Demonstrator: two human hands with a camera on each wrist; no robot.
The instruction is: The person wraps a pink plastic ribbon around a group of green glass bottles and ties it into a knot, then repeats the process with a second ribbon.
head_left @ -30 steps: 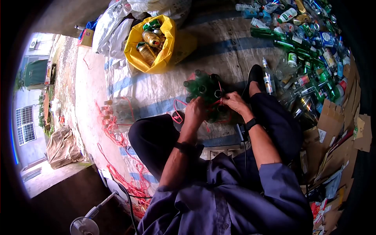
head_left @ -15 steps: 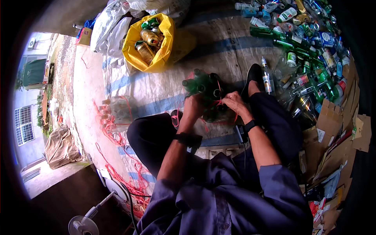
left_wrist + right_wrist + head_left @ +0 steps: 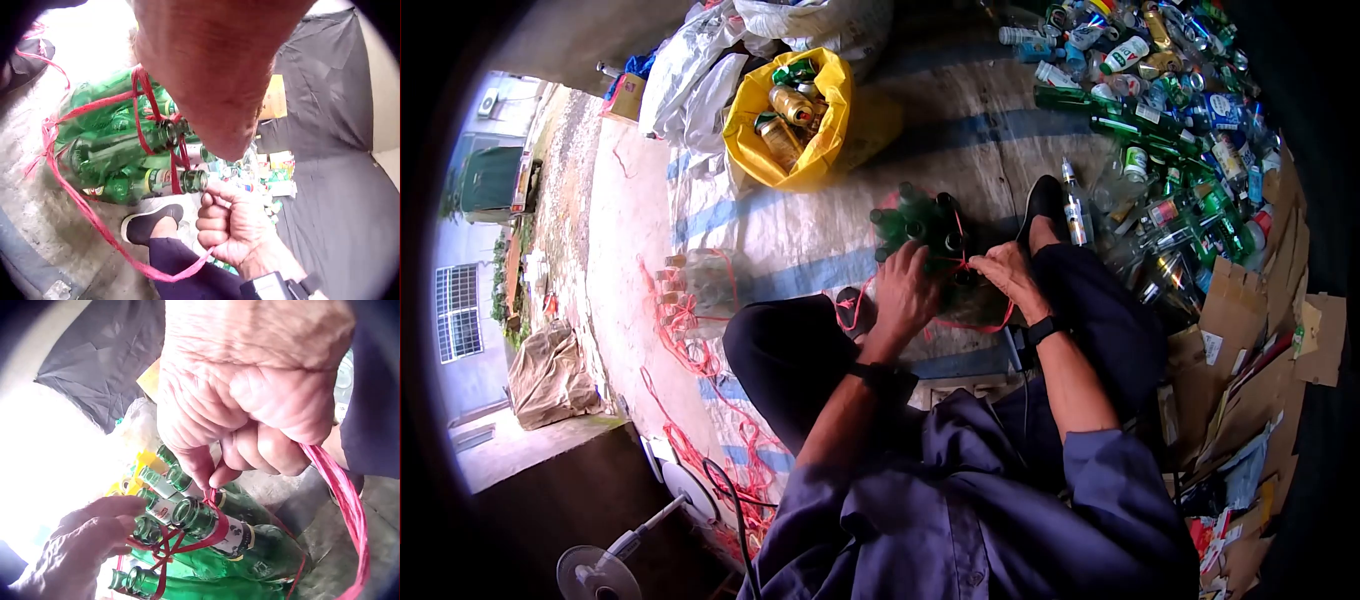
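Observation:
Several green glass bottles (image 3: 912, 222) stand in a bundle on the floor in front of the person, bound by red plastic twine (image 3: 342, 509) around their necks and bodies. The right hand (image 3: 250, 419) curls its fingers round the twine and pinches a strand between thumb and forefinger, close above a bottle mouth (image 3: 192, 512). A long tail of twine loops down from that fist in both wrist views. With fingers extended, the left hand (image 3: 908, 292) lies against the near left bottle necks, its fingertips beside the crossed twine (image 3: 165, 550) in the right wrist view.
A yellow bag (image 3: 833, 130) of cans stands ahead, beside white sacks (image 3: 690, 95). Clear bottles tied with twine (image 3: 700, 285) lie at left, near loose red twine (image 3: 740, 475) and a fan (image 3: 600, 572). Mixed bottles (image 3: 1180, 150) and cardboard (image 3: 1235, 310) are piled at right.
The left hand's bent fingers have straightened and spread over the bottle necks. The right hand stays near the bundle's right side, still holding twine, whose loop now hangs wider below it.

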